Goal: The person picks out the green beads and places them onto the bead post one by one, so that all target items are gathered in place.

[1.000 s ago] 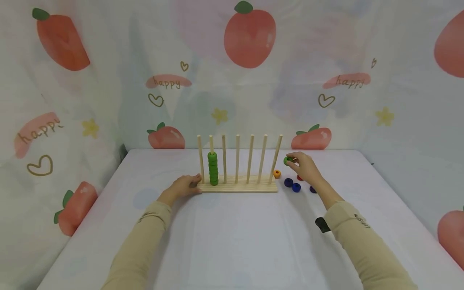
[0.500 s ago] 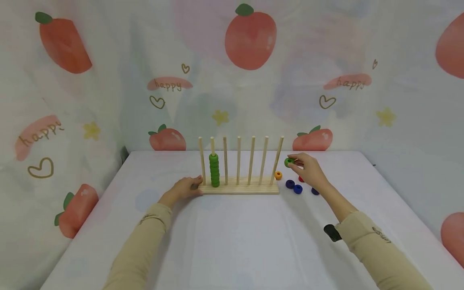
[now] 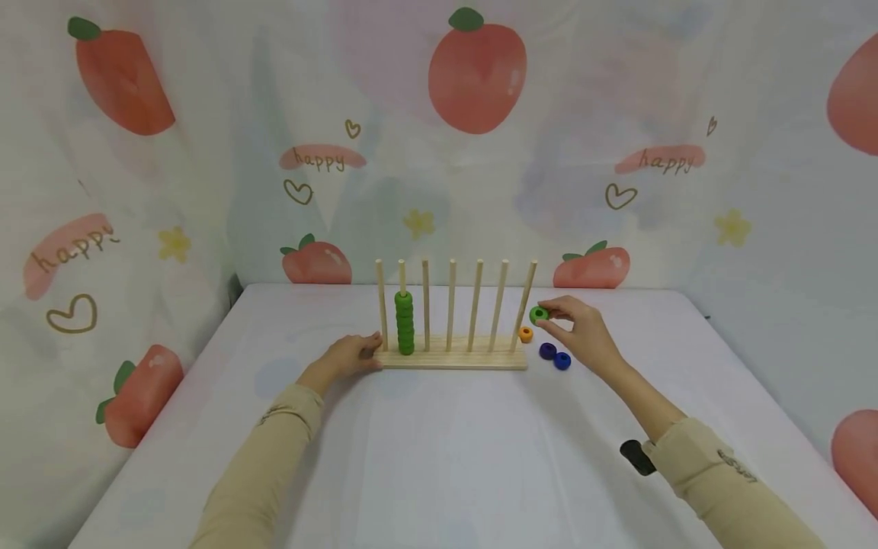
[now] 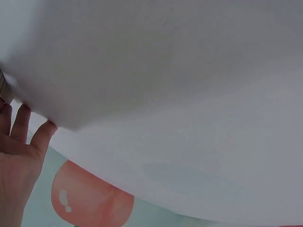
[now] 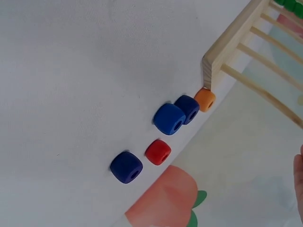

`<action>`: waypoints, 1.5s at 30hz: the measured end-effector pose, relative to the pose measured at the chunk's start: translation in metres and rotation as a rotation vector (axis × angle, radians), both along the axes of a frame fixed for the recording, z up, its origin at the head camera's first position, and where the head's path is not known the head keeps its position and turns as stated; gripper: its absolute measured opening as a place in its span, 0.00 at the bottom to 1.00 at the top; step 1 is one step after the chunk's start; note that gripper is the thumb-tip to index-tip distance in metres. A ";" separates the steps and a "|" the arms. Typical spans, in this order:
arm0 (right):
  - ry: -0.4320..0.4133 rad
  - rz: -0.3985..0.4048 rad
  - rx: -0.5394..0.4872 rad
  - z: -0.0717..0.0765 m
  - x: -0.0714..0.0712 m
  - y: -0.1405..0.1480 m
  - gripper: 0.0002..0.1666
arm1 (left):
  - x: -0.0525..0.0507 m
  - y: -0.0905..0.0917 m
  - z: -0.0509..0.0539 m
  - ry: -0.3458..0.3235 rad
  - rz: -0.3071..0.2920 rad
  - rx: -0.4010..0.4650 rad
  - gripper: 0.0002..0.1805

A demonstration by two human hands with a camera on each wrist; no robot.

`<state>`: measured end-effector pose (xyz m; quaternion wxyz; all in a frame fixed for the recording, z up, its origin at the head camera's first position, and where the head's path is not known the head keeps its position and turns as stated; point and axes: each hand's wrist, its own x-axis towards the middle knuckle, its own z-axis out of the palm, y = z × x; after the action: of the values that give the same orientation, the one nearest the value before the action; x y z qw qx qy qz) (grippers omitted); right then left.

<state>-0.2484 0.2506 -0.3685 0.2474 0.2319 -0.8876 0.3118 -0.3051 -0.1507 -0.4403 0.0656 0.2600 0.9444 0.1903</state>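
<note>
A wooden peg rack (image 3: 453, 360) stands upright on the white table, with several bare pegs. Stacked green beads (image 3: 405, 324) fill most of its second peg from the left. My left hand (image 3: 343, 356) grips the left end of the rack's base, thumb in front and fingers behind; only its fingers and part of the palm show in the left wrist view. To the right of the rack, my right hand (image 3: 583, 328) pinches a single green bead (image 3: 533, 316) above the table. In the right wrist view that bead is out of sight.
Beside the rack's right end lie an orange bead (image 3: 526, 335), a dark blue bead (image 3: 547, 351) and a blue bead (image 3: 562, 361). The right wrist view adds a red bead (image 5: 158, 152) and a dark purple-blue bead (image 5: 126, 167). A patterned cloth backdrop (image 3: 480, 191) rises behind the table.
My right hand has shifted slightly left and down with the green bead, approaching the rack. The red and one dark bead are now covered in the head view. My left hand stays put.
</note>
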 end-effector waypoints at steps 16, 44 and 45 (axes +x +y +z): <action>-0.004 0.046 -0.048 0.005 0.021 -0.021 0.17 | 0.003 0.001 -0.001 -0.011 0.017 0.027 0.34; -0.068 0.206 -0.096 0.013 0.025 -0.057 0.19 | 0.003 0.001 0.002 0.011 0.006 0.022 0.32; -0.066 0.223 -0.098 0.014 0.024 -0.059 0.19 | 0.003 0.002 0.002 0.008 0.006 0.023 0.32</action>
<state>-0.2245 0.1919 -0.3549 0.1928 0.3063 -0.8478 0.3877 -0.3017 -0.1490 -0.4387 0.0581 0.2585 0.9433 0.2001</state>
